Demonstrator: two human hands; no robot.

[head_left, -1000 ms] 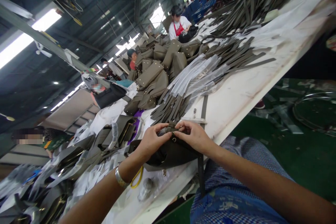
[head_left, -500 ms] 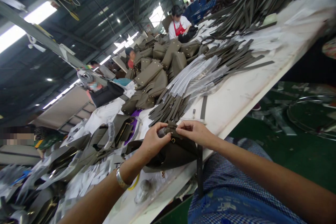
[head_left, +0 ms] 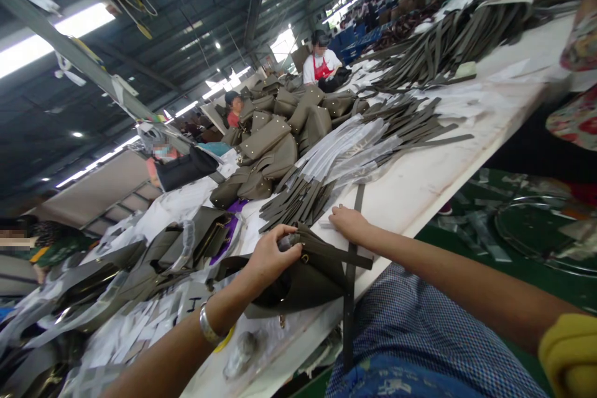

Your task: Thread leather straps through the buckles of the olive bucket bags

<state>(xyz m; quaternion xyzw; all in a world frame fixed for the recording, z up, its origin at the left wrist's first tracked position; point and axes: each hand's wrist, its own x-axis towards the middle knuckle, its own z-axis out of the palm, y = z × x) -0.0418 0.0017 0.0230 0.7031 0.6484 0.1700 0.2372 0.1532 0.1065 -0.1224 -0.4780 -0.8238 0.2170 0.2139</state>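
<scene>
An olive-brown handbag (head_left: 303,286) lies at the table's front edge, partly over my lap side. My left hand (head_left: 270,255) is closed on its upper edge, thumb and fingers pinching the part near a small gold ring. A flat strap (head_left: 347,255) of the same colour sticks out from the bag to the right, and another length hangs down. My right hand (head_left: 352,224) is off the bag, low over the white tabletop beside a loose strap (head_left: 359,197). Its fingers are bunched together, and whatever they pinch is hidden.
Flat straps (head_left: 298,199), some in clear plastic sleeves, lie beyond my hands. Behind them rises a heap of studded bags (head_left: 265,137). More wrapped bags (head_left: 205,230) lie left. A clear plastic lump (head_left: 240,354) sits near the front edge. A person in a red apron (head_left: 321,68) works farther back.
My right hand has left the bag's edge and moved right to the tabletop, where a small metal piece lay. A strap end now sticks out from the bag. My left hand keeps its grip.
</scene>
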